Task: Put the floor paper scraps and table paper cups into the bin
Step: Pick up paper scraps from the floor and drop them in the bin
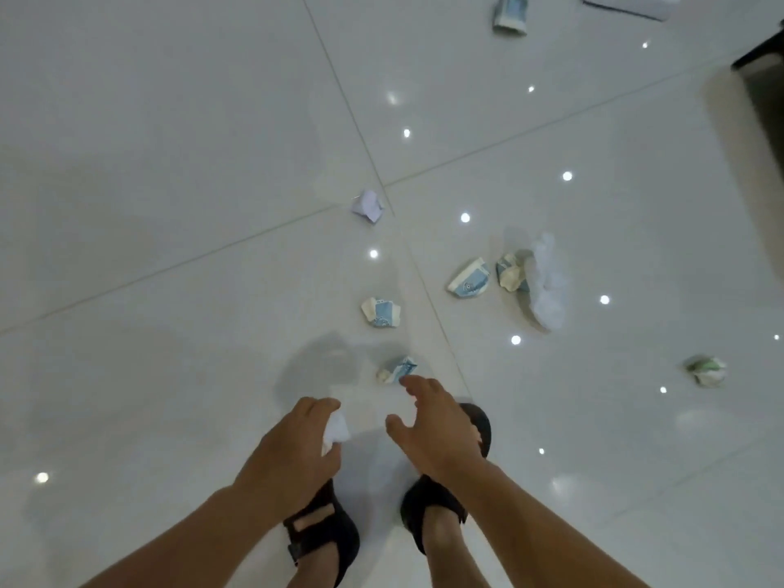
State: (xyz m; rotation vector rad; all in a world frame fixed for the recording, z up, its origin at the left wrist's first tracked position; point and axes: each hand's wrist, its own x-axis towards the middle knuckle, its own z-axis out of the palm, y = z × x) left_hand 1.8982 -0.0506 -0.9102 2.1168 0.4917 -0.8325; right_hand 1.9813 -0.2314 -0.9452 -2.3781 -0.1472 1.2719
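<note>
Several crumpled paper scraps lie on the white tiled floor. My left hand (297, 443) grips a white paper scrap (336, 430). My right hand (428, 422) is spread open, its fingertips just short of a blue-and-white scrap (399, 369). Further off lie a blue-and-white scrap (381, 311), a pale white scrap (367, 205), a blue-and-white scrap (470, 278), a blue-and-white scrap (513, 271) against a white tissue wad (548, 282), a greenish scrap (707, 370) at the right, and a blue scrap (510, 12) at the top. No bin or cups are in view.
My feet in black sandals (322, 532) stand on the glossy floor (169, 205) under my hands. A white object's edge (628, 4) shows at the top right, and a dark piece of furniture (763, 91) lines the right edge. Ceiling lights reflect in the tiles.
</note>
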